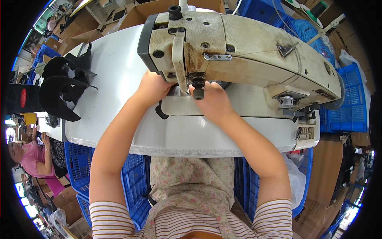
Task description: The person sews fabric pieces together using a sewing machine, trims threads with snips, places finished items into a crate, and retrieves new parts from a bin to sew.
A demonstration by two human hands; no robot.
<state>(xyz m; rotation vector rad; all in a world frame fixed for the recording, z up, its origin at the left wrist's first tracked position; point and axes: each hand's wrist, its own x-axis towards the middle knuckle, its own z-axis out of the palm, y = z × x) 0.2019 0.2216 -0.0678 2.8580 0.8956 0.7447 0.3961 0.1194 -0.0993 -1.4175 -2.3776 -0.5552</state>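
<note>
The cream sewing machine (254, 47) stands across the white table, its head over both of my hands. My left hand (154, 89) is curled in beside the needle area, the fingertips mostly covered by the machine head. A small dark patch of material (174, 90) shows next to its thumb side. On the other side of the presser area, my right hand (213, 102) rests on the machine bed with bent fingers, partly hidden behind a dark round knob (198, 93). What lies between the two hands is largely out of sight under the head.
Black curved fabric pieces (63, 85) are bunched at the table's left end. The white tabletop (107, 79) carries a ruler strip (191, 152) along its near edge. Blue crates (346, 99) stand right and below. A seated person in pink (38, 159) is at far left.
</note>
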